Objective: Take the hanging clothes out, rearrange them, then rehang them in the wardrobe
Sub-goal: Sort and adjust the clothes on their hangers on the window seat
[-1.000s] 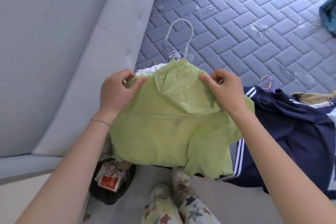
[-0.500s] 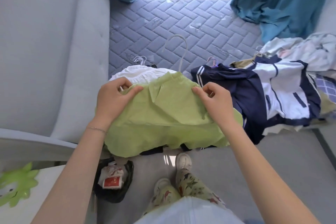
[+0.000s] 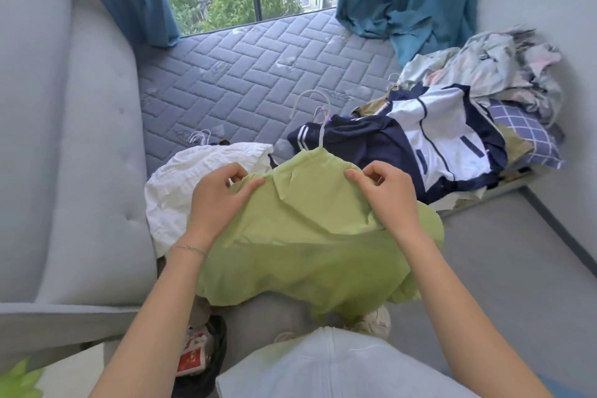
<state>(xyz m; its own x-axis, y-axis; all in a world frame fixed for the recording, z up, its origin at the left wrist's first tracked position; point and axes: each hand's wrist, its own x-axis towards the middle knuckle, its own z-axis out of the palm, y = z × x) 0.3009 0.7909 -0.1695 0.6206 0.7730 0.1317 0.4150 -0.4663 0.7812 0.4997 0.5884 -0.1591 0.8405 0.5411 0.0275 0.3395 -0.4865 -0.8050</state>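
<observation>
Narrow pinching grips: left hand [image 3: 223,200] and right hand [image 3: 387,194] each nip a shoulder of the green top [image 3: 307,236], held on its white hanger [image 3: 321,136] over the bed's [image 3: 242,74] near edge. The cloth looks light and limp and likely to slip, so the shoulders are the best hold. A white garment [image 3: 193,178] and a navy jacket [image 3: 420,139] lie beside it. On the floor below, a black bag [image 3: 217,362] holds a red packet [image 3: 191,360].

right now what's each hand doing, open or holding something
Left hand: pinches the left shoulder of the green top.
Right hand: pinches the right shoulder of the same green top, which is on a white hanger.
</observation>
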